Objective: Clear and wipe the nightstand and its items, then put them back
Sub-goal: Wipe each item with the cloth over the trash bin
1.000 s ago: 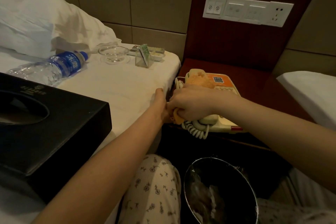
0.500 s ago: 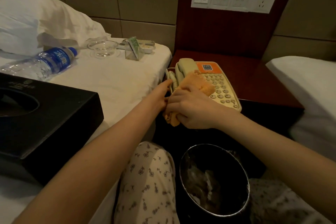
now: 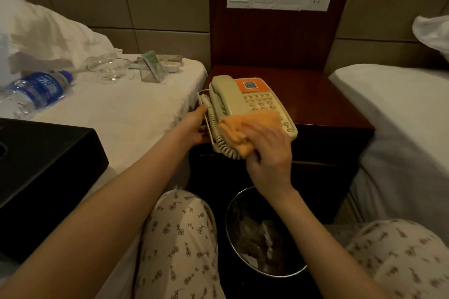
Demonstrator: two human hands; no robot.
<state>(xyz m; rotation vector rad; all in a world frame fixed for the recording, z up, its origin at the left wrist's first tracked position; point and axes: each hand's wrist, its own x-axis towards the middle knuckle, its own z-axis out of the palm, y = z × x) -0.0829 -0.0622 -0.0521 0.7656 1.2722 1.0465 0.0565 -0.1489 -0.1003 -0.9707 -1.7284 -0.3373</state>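
Item under inspection: phone (image 3: 257, 101). It is sitting on the front left corner of the nightstand (image 3: 328, 104), with its near end at the front edge. The handset (image 3: 224, 94) is lying in its cradle, and the cord (image 3: 216, 128) is running down the phone's left side.

The right hand (image 3: 269, 153) is pressing a folded cloth (image 3: 250, 121) onto the near end of the keypad. Its fingers are curling over the cloth and the thumb is pinching it from below. The left hand (image 3: 192, 126) is touching the phone's left edge beside the cord. One finger is lying along the cord, but the cord is hiding the others, so I cannot tell whether they are gripping.

Handling, as judged:
- The phone is looking like a light, stiff plastic shell, so it is likely to slide on the polished wood under a wiping stroke. Bracing it at the side is sound.
- The handset is only resting in place, and a sideways push could be tipping it out.
- The cord is springy and apt to snag the cloth.
- For lifting, the base is best taken by both long edges with a thumb over the handset, never by the cord.
- The cloth is soft and is conforming to the keys.

The bottle (image 3: 36, 90), glass (image 3: 109, 69) and box (image 3: 48, 165) are lying on the bed (image 3: 121, 109), and a bin (image 3: 227, 221) is standing below the nightstand.
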